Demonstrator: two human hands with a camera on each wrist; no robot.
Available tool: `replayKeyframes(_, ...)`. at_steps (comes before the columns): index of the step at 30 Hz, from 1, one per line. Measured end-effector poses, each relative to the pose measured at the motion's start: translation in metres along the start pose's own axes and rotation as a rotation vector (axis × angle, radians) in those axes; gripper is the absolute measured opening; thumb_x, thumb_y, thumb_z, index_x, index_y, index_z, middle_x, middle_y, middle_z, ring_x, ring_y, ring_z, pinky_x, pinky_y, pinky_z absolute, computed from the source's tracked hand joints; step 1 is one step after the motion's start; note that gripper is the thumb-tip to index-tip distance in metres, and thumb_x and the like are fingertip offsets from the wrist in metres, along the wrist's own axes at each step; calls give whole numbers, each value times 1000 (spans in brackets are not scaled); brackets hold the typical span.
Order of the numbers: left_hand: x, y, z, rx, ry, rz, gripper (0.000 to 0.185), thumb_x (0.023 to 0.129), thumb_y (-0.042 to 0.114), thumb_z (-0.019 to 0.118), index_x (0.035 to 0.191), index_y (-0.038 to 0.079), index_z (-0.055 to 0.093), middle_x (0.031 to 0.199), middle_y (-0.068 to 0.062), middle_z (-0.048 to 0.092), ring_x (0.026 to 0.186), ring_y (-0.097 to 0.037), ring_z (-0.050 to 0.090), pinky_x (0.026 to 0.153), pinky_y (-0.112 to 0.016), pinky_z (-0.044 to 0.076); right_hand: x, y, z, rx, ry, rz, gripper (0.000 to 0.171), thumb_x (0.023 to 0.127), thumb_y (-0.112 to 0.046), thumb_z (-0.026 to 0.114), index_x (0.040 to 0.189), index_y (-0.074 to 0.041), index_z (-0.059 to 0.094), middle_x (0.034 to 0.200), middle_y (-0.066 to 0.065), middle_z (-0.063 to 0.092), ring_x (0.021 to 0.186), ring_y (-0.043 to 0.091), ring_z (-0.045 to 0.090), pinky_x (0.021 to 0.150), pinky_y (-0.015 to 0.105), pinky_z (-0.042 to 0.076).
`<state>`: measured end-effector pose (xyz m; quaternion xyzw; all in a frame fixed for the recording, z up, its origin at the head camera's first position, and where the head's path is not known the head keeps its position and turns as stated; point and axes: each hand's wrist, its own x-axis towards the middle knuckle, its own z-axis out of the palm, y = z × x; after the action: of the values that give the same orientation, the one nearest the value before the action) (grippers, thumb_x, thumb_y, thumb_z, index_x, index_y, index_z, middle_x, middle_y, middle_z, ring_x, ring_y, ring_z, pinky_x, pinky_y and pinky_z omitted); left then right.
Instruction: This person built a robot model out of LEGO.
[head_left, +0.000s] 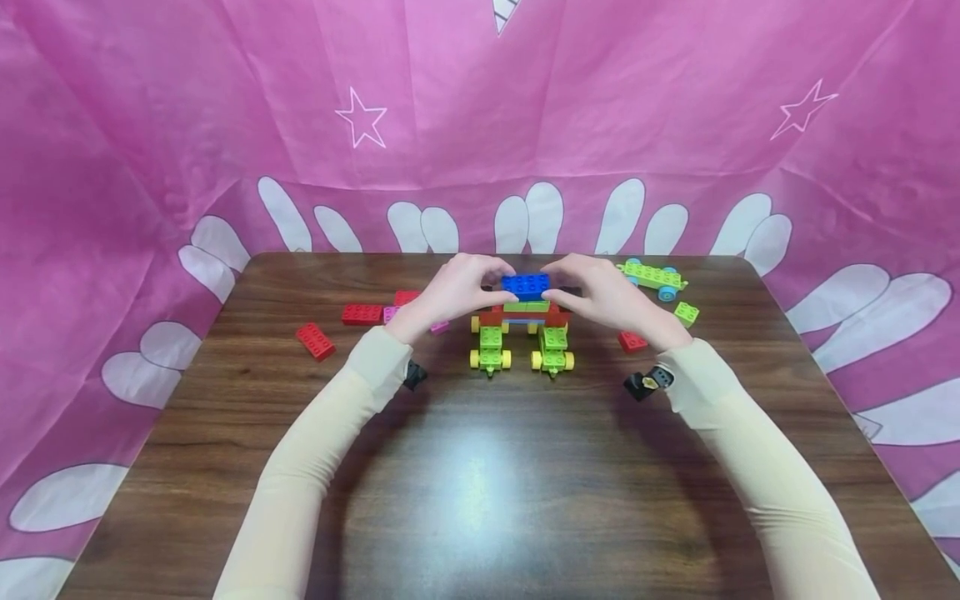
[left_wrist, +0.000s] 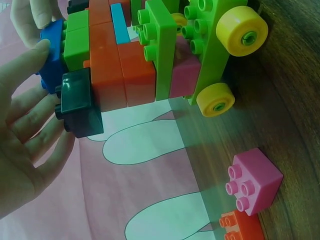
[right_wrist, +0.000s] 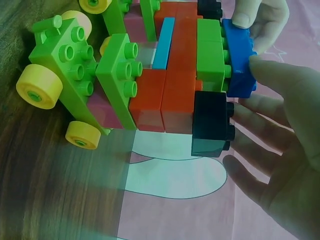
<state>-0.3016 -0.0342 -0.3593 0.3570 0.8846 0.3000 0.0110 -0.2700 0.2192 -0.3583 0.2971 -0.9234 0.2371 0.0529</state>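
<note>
A blue brick (head_left: 527, 286) is pinched at its two ends, by my left hand (head_left: 467, 287) on one side and my right hand (head_left: 602, 290) on the other. Below it are light green bricks (right_wrist: 210, 55), with part of their studs showing under the blue one in the right wrist view. These stand on a span of red-orange bricks (left_wrist: 106, 55) with a dark brick (left_wrist: 82, 103) at its end, near my left fingers. Lime bases with yellow wheels (head_left: 491, 360) carry the build. The remaining fingers of my right hand spread beside another dark brick (right_wrist: 212, 123).
To the left lie red bricks (head_left: 315, 341) and a pink brick (left_wrist: 255, 181). At the right are a lime base with blue wheels (head_left: 651, 277), a small lime brick (head_left: 686, 313) and a red brick (head_left: 632, 341). A pink curtain (head_left: 465, 108) backs the wooden table (head_left: 480, 500).
</note>
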Motion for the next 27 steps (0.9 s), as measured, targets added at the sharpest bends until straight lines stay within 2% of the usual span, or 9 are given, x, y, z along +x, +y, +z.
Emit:
replayKeyframes(4, 1, 0, -1, 11, -6, 4, 39, 88, 35, 75, 118, 12, 71, 104, -4, 76, 93, -16, 70, 83, -32, 56, 2, -1, 1, 3, 1, -10, 38, 96, -28, 66, 127, -8, 65, 115, 9, 71, 104, 23, 70, 88, 43, 59)
replayKeyframes(11, -2, -1, -3, 16, -19, 40, 35, 93, 34, 69, 121, 12, 71, 103, -2, 76, 84, -14, 66, 75, -30, 54, 3, -1, 1, 12, 1, -17, 34, 96, -28, 66, 125, -10, 67, 110, 5, 73, 98, 18, 70, 82, 39, 59)
replayKeyframes(17, -2, -3, -5, 34, -20, 36, 38, 94, 35, 67, 124, 11, 69, 114, -4, 75, 94, -15, 68, 85, -31, 56, 3, -1, -1, 20, 2, -15, 32, 95, -27, 67, 123, -10, 68, 106, 3, 74, 93, 15, 70, 79, 36, 59)
replayKeyframes(24, -5, -3, -8, 26, -30, 43, 36, 94, 30, 68, 124, 9, 69, 114, -6, 75, 103, -17, 71, 92, -34, 57, 8, -3, -4, -2, -38, 10, 34, 93, -30, 69, 121, -10, 70, 102, 3, 76, 89, 15, 70, 80, 37, 59)
replayKeyframes(27, -5, -2, -8, 22, -37, 47, 35, 94, 28, 68, 123, 8, 70, 113, -6, 75, 100, -18, 71, 91, -34, 57, 9, -6, -7, -16, -44, -8, 34, 91, -28, 72, 121, -10, 70, 106, 4, 75, 91, 16, 68, 81, 38, 58)
